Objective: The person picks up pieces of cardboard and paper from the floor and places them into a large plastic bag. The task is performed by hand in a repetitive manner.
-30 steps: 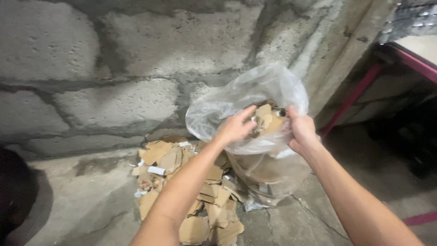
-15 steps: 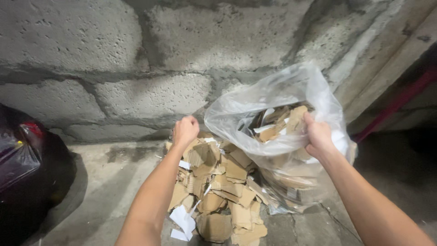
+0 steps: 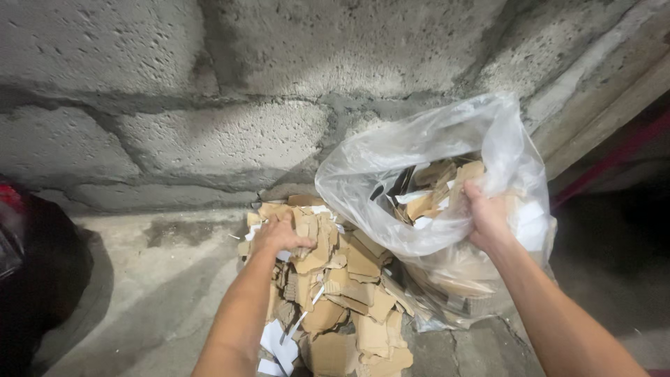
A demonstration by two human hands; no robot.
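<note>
From the head camera, the left hand [image 3: 279,236] is down on the pile of torn cardboard pieces [image 3: 335,279], fingers curled around a clump at the top of the heap, gripping it. The right hand [image 3: 486,220] is closed on the rim of the clear plastic bag [image 3: 426,153], pinching the film and holding the mouth up and open toward the pile. The bag stands on the floor just beside the scraps, touching them, and already holds a good deal of cardboard and some white paper.

To do this step well, in my judgement, the left hand should take a compact clump it can close around fully, since loose flat scraps slip out at the edges. The right hand should keep the rim high and the opening wide, tilted toward the heap, so the carry is short. Thin film can tear on stiff cardboard corners, so pieces are better laid in than pushed.

The scraps lie on a rough concrete floor [image 3: 153,293], grey and stained, with a crack near the bag. Behind stands a wall of concrete blocks [image 3: 209,91] with coarse mortar joints. A dark object [image 3: 35,279] sits at the left edge; a sloping beam and a red bar [image 3: 607,160] cross the right.
</note>
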